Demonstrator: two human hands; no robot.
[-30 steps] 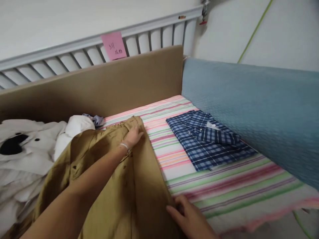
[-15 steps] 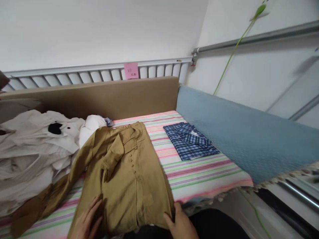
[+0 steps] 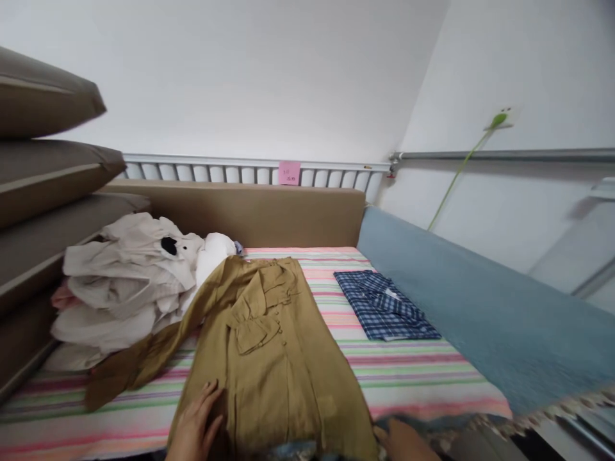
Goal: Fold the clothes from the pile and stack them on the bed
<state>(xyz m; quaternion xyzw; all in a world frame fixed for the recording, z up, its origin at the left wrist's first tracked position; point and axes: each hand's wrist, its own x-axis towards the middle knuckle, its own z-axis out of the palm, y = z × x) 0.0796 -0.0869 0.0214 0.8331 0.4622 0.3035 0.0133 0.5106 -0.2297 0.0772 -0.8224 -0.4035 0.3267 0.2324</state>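
Observation:
A mustard-brown buttoned shirt point(image 3: 273, 358) lies spread face up on the striped bed sheet point(image 3: 413, 374), one sleeve trailing to the left. My left hand point(image 3: 196, 426) rests flat on its lower left part, fingers spread. My right hand point(image 3: 406, 442) sits at the shirt's lower right hem near the bed edge; its fingers are mostly out of sight. A folded blue checked shirt point(image 3: 384, 307) lies to the right of the brown one.
A heap of white and cream clothes point(image 3: 129, 282) is piled at the left. Stacked brown cushions point(image 3: 43, 186) stand at the far left. A tan headboard point(image 3: 259, 214) runs along the back. A blue quilt point(image 3: 480, 314) covers the right side.
My left hand left the collar and came down to the shirt's lower part. The view pulled back and up. My right hand stayed at the lower right hem.

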